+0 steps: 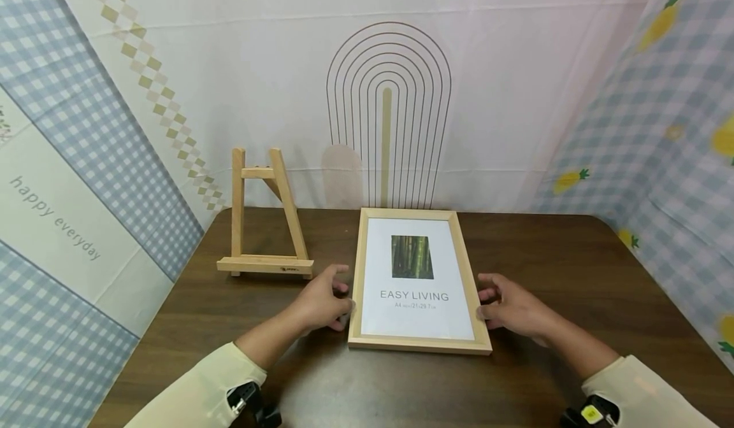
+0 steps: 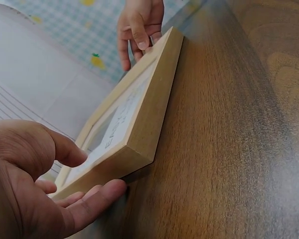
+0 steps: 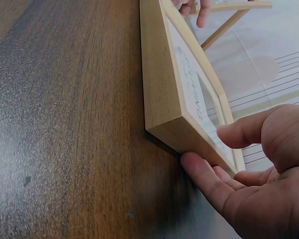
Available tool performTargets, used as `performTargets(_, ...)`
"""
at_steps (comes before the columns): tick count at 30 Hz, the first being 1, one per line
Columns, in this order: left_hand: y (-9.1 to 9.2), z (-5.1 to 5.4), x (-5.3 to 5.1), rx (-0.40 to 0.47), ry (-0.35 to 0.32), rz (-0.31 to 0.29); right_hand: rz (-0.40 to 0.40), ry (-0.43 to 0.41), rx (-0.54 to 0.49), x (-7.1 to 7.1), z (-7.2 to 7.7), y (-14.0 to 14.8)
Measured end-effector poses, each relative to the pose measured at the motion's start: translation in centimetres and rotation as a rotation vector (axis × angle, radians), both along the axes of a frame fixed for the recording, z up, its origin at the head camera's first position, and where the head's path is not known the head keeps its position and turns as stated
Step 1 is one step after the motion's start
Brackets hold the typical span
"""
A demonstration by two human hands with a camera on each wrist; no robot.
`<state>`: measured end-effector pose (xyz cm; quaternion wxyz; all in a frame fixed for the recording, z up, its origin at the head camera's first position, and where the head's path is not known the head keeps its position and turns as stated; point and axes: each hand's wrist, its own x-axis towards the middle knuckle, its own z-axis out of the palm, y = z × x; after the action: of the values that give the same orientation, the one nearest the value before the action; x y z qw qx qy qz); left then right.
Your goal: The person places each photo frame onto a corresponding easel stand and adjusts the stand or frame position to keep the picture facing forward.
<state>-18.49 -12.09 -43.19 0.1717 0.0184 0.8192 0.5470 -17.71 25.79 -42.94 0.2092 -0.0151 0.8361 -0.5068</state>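
Note:
A light wooden picture frame [image 1: 420, 345] lies face up on the table. Its white sheet carries a small forest picture [image 1: 412, 257] and the words EASY LIVING. My left hand [image 1: 322, 299] is at the frame's left side, thumb raised near the rim and fingers extended low along the side in the left wrist view. Opposite it, my right hand [image 1: 513, 307] is at the right side. In the right wrist view its fingertips [image 3: 193, 163] meet the frame's side low down, while the thumb stands apart above. Neither hand visibly pinches the frame.
Left of the frame, a small wooden easel [image 1: 265, 263] stands upright on the brown table [image 1: 533, 249]. A white patterned cloth [image 1: 275, 52] hangs behind the table. Blue checked cloths hang at the left [image 1: 51, 52] and right [image 1: 682, 179].

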Motion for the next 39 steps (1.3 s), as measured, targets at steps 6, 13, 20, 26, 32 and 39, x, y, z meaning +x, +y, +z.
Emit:
performTargets(6, 0.3, -0.2, -0.1, 0.021, -0.021, -0.001, -0.008, -0.004, 0.000, -0.1, 0.0, 0.0)
performTargets(13, 0.6, -0.3, -0.1, 0.035, -0.022, 0.000, -0.003, -0.008, -0.007, -0.2, 0.3, -0.1)
performTargets(20, 1.0, -0.4, 0.0, 0.025, -0.012, 0.013, -0.019, -0.021, 0.007, -0.1, 0.6, -0.2)
performTargets(26, 1.3, -0.5, 0.2, -0.004, 0.013, 0.005, -0.008, -0.028, -0.035, -0.2, 0.5, -0.1)
performTargets(32, 1.7, -0.8, 0.3, -0.051, 0.092, -0.029, 0.012, -0.040, -0.100, -0.3, 0.1, 0.1)
performTargets(39, 2.0, -1.2, 0.2, -0.033, 0.105, -0.020, 0.014, -0.054, -0.143, -0.3, -0.1, 0.0)
